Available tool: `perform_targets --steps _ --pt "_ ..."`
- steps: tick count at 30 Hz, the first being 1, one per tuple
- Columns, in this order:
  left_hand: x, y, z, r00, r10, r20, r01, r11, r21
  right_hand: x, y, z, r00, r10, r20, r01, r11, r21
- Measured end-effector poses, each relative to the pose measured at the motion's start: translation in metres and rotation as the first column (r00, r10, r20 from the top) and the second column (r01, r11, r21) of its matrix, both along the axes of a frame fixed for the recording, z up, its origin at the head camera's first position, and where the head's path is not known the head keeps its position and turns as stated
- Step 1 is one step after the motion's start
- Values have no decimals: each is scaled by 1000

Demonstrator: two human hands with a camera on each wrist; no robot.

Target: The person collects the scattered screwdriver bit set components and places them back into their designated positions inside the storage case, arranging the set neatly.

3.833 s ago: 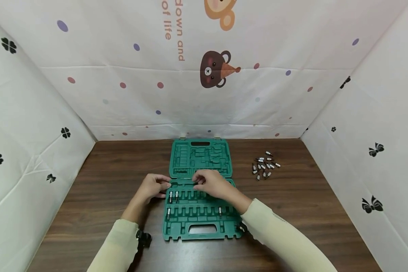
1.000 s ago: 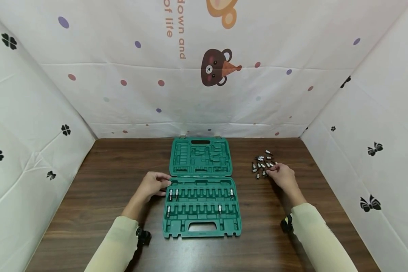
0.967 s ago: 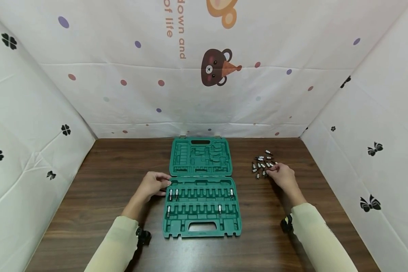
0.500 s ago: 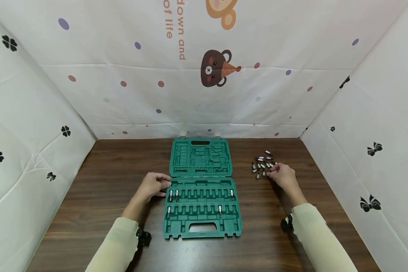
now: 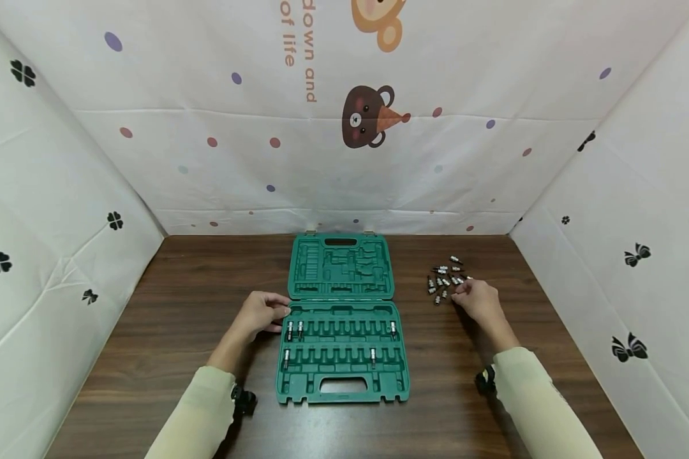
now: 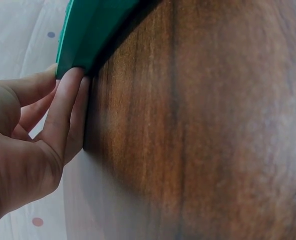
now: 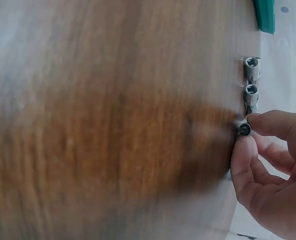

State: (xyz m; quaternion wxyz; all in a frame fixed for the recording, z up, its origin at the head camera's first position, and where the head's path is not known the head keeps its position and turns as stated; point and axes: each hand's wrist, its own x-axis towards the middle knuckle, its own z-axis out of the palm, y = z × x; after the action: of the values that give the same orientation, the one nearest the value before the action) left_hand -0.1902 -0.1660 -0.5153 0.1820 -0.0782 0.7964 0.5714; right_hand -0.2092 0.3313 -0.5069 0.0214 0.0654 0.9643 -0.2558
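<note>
A green plastic tool case (image 5: 342,376) lies unfolded on the table, its lid (image 5: 341,266) toward the wall. In its slotted half stand a few bit sockets, such as one bit socket (image 5: 373,358) in the lower row. My left hand (image 5: 259,312) grips the case's left edge near the hinge; in the left wrist view the thumb is on top and fingers (image 6: 67,100) press the side. To the right, my right hand (image 5: 478,299) is at a loose pile of bit sockets (image 5: 439,282). Its thumb and forefinger pinch one silver bit socket (image 7: 245,129) low at the tabletop.
Two more sockets stand out beside the pinching fingers, the nearer socket (image 7: 251,94) close to the thumb. The brown wood table (image 5: 207,268) is bordered by printed white cloth walls (image 5: 235,166) at the back and both sides.
My right hand has gone from over the case to the socket pile on the right. Over the last second it has barely shifted. My left hand keeps its place at the case's edge.
</note>
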Motion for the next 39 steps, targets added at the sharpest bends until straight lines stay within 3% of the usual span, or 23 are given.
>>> perform_targets --steps 8,14,17,21,31,34,39 --pt "0 0 0 1000 -2 3 2 1000 2 6 3 2 1000 12 19 -11 997 -81" --pt "1 0 1 1000 2 -2 -2 1000 2 8 4 7 997 20 74 2 958 -287" --pt "2 0 1 1000 4 -3 -4 1000 5 8 3 8 993 21 114 32 897 -442" --pt "1 0 1 1000 7 -1 -7 1000 6 10 -1 11 983 41 176 81 772 -630" --pt "-1 -1 -1 1000 10 2 -10 1000 6 15 -20 23 965 165 206 91 525 -846" --pt "-1 -1 -1 1000 11 -2 -11 1000 6 14 -30 24 960 187 210 101 469 -878" --pt "0 -1 -1 1000 8 -3 -8 1000 12 12 -45 26 949 235 212 94 431 -898"
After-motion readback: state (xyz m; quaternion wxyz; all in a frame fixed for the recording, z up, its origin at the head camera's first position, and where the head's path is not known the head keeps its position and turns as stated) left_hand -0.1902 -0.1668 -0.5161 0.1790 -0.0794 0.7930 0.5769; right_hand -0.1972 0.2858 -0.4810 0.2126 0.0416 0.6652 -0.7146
